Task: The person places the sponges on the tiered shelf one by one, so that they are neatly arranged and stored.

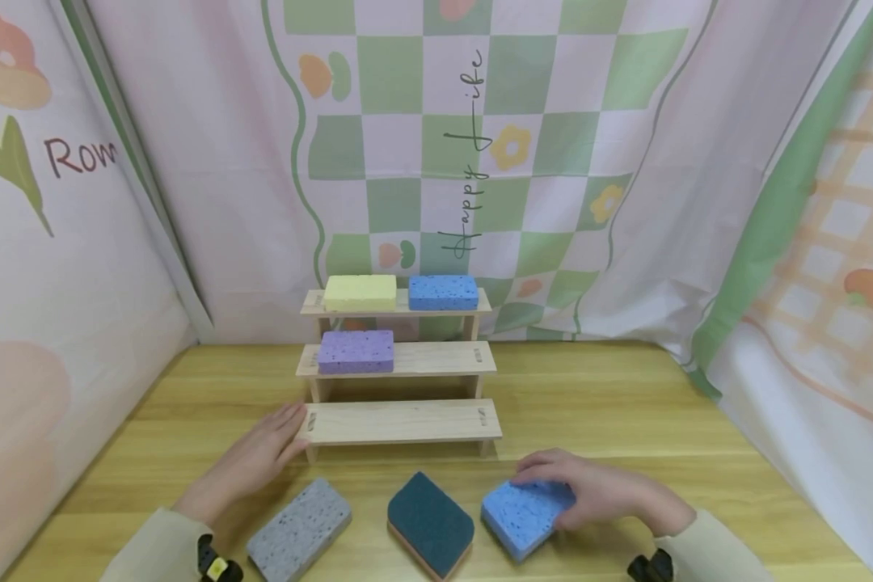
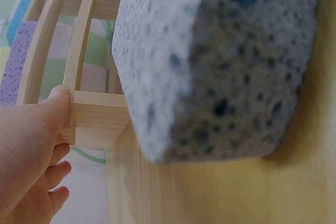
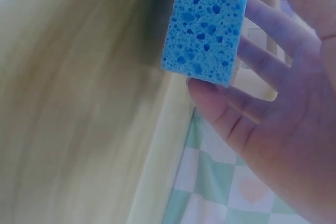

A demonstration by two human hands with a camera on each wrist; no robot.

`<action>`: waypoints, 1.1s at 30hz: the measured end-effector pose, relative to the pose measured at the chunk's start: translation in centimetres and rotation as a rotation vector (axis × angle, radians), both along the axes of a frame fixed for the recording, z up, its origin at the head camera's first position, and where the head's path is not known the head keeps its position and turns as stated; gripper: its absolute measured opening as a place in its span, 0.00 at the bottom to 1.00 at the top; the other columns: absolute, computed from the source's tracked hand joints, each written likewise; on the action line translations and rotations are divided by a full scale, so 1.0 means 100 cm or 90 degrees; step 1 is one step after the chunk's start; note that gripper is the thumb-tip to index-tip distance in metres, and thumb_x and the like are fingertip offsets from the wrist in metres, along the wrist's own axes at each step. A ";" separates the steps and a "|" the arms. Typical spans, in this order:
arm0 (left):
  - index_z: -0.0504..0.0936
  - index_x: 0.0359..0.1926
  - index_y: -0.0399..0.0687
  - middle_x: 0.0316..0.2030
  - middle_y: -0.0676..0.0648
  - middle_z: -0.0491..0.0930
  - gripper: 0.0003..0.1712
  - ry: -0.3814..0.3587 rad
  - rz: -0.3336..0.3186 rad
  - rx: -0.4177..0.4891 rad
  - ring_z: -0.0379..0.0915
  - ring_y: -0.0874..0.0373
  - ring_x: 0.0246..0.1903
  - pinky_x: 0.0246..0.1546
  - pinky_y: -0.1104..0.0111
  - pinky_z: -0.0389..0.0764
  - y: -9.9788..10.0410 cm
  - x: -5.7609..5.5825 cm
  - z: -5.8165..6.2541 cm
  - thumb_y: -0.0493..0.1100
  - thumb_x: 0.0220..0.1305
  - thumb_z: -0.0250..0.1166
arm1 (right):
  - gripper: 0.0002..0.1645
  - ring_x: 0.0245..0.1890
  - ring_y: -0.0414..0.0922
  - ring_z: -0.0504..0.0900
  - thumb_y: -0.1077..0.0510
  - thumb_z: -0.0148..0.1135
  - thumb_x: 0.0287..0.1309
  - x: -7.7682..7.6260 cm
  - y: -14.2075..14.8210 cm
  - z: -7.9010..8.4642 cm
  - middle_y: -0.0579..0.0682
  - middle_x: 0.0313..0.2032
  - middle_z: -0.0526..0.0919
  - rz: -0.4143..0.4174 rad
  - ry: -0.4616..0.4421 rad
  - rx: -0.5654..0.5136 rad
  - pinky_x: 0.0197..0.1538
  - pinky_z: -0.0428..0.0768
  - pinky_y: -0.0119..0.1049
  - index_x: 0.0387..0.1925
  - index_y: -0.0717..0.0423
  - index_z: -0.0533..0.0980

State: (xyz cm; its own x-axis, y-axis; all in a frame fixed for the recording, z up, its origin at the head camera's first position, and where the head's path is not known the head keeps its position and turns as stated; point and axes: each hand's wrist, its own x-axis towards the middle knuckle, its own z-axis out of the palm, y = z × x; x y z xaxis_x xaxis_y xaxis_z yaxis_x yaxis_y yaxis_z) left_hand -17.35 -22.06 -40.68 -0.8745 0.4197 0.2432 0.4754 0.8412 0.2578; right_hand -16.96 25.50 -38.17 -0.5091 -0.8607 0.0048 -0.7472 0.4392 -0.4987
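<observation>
My left hand (image 1: 258,453) holds the left end of the lowest step of a three-tier wooden shelf (image 1: 400,422). In the left wrist view its thumb lies on the step's edge, the other fingers bent beside it. At the front right, my right hand (image 1: 589,489) grips a blue speckled sponge (image 1: 520,517), thumb on the near side and fingers at the far side. A grey sponge (image 1: 298,529) lies close to the left forearm. Between it and the blue one rests a dark green scouring sponge (image 1: 431,521) with an orange underside.
On the top step sit a yellow sponge (image 1: 360,293) and another blue sponge (image 1: 443,293). A purple sponge (image 1: 356,352) is at the left of the middle step. Patterned cloth (image 1: 393,145) hangs behind and beside the wooden table (image 1: 589,396).
</observation>
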 end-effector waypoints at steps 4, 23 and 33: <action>0.59 0.63 0.28 0.63 0.32 0.57 0.31 0.002 0.001 -0.002 0.53 0.37 0.62 0.62 0.48 0.55 0.000 0.000 -0.001 0.49 0.70 0.49 | 0.39 0.56 0.54 0.67 0.62 0.68 0.41 0.001 -0.002 0.005 0.57 0.56 0.69 0.007 0.014 -0.005 0.54 0.72 0.46 0.60 0.48 0.69; 0.60 0.62 0.26 0.63 0.31 0.58 0.31 0.006 -0.004 0.001 0.54 0.36 0.62 0.61 0.48 0.55 0.001 0.000 0.001 0.47 0.70 0.51 | 0.40 0.53 0.55 0.69 0.61 0.68 0.40 -0.004 -0.011 0.036 0.57 0.56 0.69 -0.009 0.085 -0.039 0.50 0.74 0.48 0.61 0.49 0.68; 0.61 0.62 0.25 0.62 0.31 0.58 0.30 0.013 -0.003 -0.003 0.54 0.37 0.61 0.61 0.48 0.55 0.000 0.001 0.001 0.46 0.69 0.51 | 0.38 0.54 0.54 0.68 0.60 0.68 0.43 -0.012 -0.020 0.050 0.57 0.57 0.69 -0.026 0.118 -0.046 0.51 0.74 0.47 0.60 0.51 0.69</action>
